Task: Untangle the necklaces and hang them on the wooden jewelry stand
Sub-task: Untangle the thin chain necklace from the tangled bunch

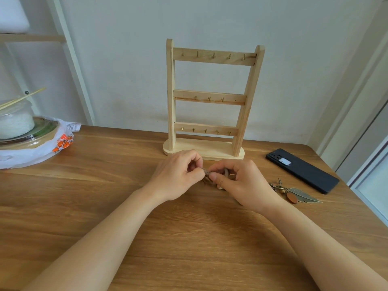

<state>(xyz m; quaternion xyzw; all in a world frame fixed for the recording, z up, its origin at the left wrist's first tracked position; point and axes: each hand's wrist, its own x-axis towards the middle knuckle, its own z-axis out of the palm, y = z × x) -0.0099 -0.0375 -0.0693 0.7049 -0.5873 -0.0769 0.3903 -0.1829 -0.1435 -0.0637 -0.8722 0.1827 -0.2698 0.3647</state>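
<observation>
A pale wooden jewelry stand [210, 97] with three hooked crossbars stands upright at the table's far edge; no necklace hangs on its hooks. Just in front of its base, my left hand [178, 175] and my right hand [243, 181] meet over a small brown tangle of necklace cord [206, 172]. Both hands pinch the tangle between thumb and fingers, and most of it is hidden under them. To the right of my right wrist lie the necklace pendants [298, 195]: a metal feather, a brown oval and small bronze charms.
A black phone [302, 170] lies on the wooden table [189, 238] at the right, beyond the pendants. At the far left, a glass jar with sticks [15, 120] sits on a white plastic bag [42, 150]. The table's right edge runs close to the phone.
</observation>
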